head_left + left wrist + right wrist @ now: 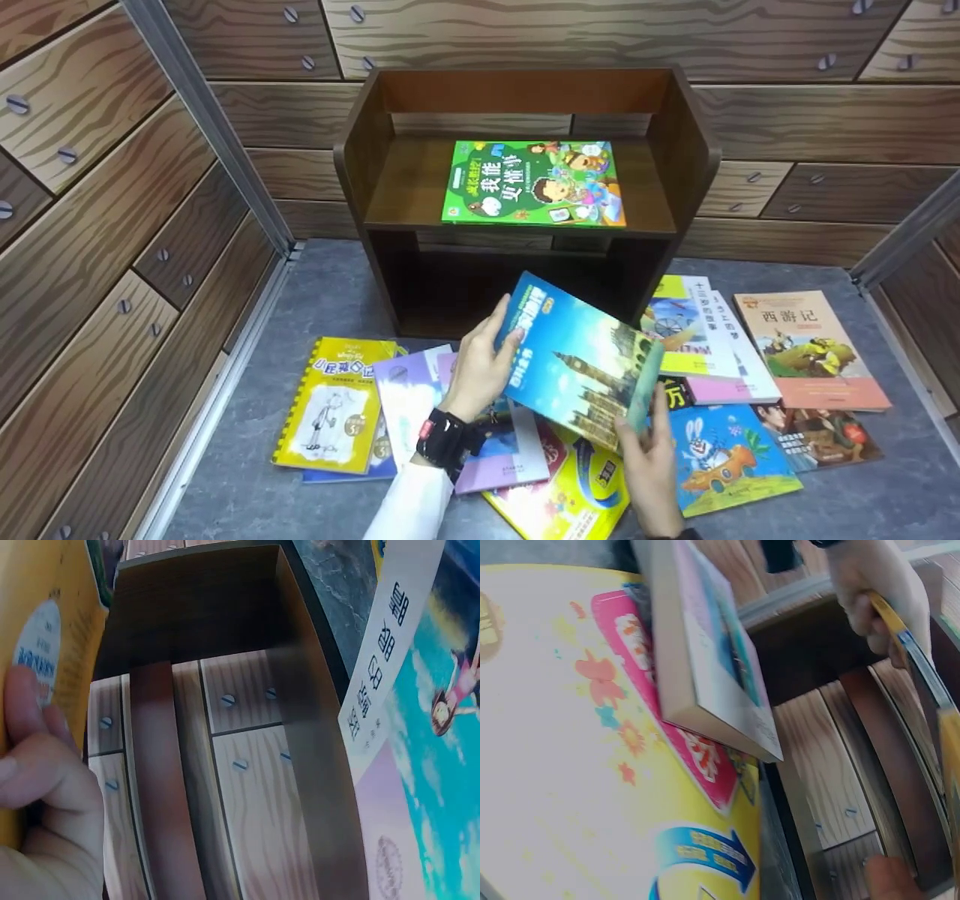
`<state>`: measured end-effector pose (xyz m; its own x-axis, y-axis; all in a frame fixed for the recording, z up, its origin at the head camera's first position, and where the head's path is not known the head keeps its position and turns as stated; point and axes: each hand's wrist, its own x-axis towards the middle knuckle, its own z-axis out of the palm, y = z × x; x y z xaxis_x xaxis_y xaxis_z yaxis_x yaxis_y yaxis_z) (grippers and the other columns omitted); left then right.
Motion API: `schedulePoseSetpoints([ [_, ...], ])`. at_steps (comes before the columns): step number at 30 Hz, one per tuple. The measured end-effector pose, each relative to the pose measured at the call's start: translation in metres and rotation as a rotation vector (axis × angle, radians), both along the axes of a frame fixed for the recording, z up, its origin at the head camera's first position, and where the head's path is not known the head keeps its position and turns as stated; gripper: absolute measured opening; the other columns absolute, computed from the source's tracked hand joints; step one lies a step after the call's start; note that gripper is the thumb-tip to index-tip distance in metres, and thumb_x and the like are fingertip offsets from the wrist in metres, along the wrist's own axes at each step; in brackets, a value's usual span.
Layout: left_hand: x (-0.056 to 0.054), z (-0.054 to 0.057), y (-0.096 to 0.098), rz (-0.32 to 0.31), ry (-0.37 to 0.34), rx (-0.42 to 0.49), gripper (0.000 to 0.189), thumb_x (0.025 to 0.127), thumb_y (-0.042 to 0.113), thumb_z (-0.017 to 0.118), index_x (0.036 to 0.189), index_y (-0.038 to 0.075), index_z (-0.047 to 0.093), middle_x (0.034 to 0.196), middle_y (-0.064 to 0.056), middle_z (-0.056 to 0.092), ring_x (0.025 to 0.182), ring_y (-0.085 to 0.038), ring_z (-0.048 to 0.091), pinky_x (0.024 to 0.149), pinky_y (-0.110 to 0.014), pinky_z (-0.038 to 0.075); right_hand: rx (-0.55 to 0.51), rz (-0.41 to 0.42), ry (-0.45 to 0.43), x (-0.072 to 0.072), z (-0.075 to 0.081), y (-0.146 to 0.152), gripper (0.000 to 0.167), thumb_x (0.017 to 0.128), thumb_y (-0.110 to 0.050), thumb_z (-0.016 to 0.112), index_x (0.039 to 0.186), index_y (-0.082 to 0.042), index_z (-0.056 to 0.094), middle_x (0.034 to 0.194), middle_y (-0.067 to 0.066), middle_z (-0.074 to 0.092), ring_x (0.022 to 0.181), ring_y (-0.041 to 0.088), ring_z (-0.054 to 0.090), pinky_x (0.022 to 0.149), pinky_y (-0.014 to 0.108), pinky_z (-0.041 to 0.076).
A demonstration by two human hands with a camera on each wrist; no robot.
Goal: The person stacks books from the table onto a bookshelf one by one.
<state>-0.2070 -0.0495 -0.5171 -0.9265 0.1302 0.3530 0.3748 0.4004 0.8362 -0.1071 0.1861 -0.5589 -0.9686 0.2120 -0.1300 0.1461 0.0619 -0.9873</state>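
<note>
"Left hand first: what does it hold?"

"It grips the left end of the blue book, thumb on the cover, fingers curled behind. From that hand the book lies toward 3 o'clock, its long axis slanting from 10 to 4."

"And the bookcase?"

"Just shy of 12 o'clock from the book, with a green book flat on its upper shelf. Of the two hands, the left is nearer to it."

"The right hand?"

"At 5 o'clock, pinching the book's lower corner."

"What's hard to make out?"

"Left to right: a purple book, at 7, is partly hidden by the left arm and covers some of the yellow book at 6. Left fingers hide part of the blue cover's title. Only a fingertip of the right hand shows in its own wrist view."
</note>
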Motion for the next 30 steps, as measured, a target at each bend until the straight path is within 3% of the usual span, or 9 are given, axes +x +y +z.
schedulePoseSetpoints([
  [5,0.001,-0.005,-0.002,0.056,-0.045,0.03,0.056,0.11,0.023,0.053,0.161,0.005,0.037,0.155,-0.02,0.05,0.137,-0.027,0.054,0.113,-0.04,0.046,0.115,0.046,0.029,-0.001,-0.001,-0.009,0.09,0.109,-0.023,0.055,0.165,-0.03,-0.015,0.173,0.013,-0.014,0.158,0.042,-0.004,0.124,0.067,0.006],
  [8,0.002,-0.007,-0.004,0.083,-0.077,0.047,0.055,0.111,0.023,0.051,0.161,0.004,0.036,0.157,-0.02,0.048,0.136,-0.026,0.055,0.116,-0.041,0.043,0.141,0.076,0.05,-0.003,-0.001,-0.011,0.095,0.107,-0.027,0.059,0.164,-0.027,-0.018,0.173,0.012,-0.015,0.158,0.04,-0.004,0.124,0.067,0.007],
  [13,0.002,-0.009,-0.009,0.142,-0.104,0.062,0.054,0.111,0.022,0.051,0.161,0.006,0.037,0.15,-0.018,0.056,0.097,-0.024,0.064,0.101,-0.04,0.053,0.141,0.132,0.065,-0.012,0.002,-0.012,0.12,0.094,-0.033,0.079,0.163,-0.034,-0.02,0.174,0.009,-0.013,0.159,0.039,0.002,0.124,0.064,0.017],
  [16,0.003,-0.009,-0.012,0.164,-0.141,0.094,0.054,0.11,0.023,0.052,0.16,0.006,0.039,0.137,-0.018,0.064,0.085,-0.021,0.062,0.087,-0.04,0.057,0.194,0.151,0.061,-0.02,0.004,-0.011,0.131,0.086,-0.035,0.087,0.163,-0.034,-0.019,0.174,0.008,-0.012,0.159,0.037,0.0,0.125,0.064,0.014],
  [18,0.003,-0.008,-0.014,0.158,-0.185,0.128,0.054,0.11,0.023,0.053,0.158,0.006,0.038,0.135,-0.018,0.065,0.085,-0.021,0.064,0.081,-0.041,0.059,0.234,0.162,0.067,-0.025,0.005,-0.009,0.132,0.085,-0.036,0.088,0.164,-0.03,-0.017,0.174,0.008,-0.01,0.159,0.038,0.002,0.125,0.065,0.013],
  [20,0.003,-0.006,-0.016,0.143,-0.223,0.145,0.055,0.108,0.024,0.056,0.156,0.006,0.036,0.131,-0.02,0.065,0.097,-0.025,0.068,0.082,-0.044,0.06,0.242,0.171,0.102,-0.031,0.005,-0.007,0.13,0.085,-0.034,0.088,0.166,-0.027,-0.013,0.175,0.007,-0.004,0.159,0.037,0.007,0.125,0.062,0.013],
  [22,0.003,-0.005,-0.019,0.125,-0.261,0.132,0.059,0.107,0.027,0.059,0.156,0.007,0.033,0.139,-0.024,0.06,0.112,-0.032,0.067,0.09,-0.048,0.059,0.24,0.188,0.134,-0.038,0.005,-0.004,0.127,0.086,-0.032,0.087,0.167,-0.026,-0.01,0.175,0.007,0.0,0.159,0.037,0.01,0.126,0.061,0.013],
  [26,-0.002,-0.003,-0.027,0.095,-0.298,0.033,0.074,0.102,0.034,0.066,0.16,0.007,0.028,0.154,-0.026,0.048,0.133,-0.035,0.056,0.108,-0.052,0.049,0.261,0.223,0.15,-0.05,0.004,0.004,0.124,0.086,-0.032,0.087,0.168,-0.024,-0.005,0.174,0.012,0.007,0.158,0.038,0.012,0.126,0.061,0.011],
  [30,-0.008,-0.004,-0.034,0.04,-0.302,-0.093,0.09,0.096,0.041,0.072,0.164,0.009,0.023,0.159,-0.019,0.044,0.133,-0.03,0.056,0.113,-0.049,0.046,0.36,0.259,0.154,-0.064,0.004,0.012,0.122,0.086,-0.035,0.087,0.168,-0.015,-0.001,0.173,0.017,0.011,0.157,0.043,0.013,0.124,0.064,0.014],
])
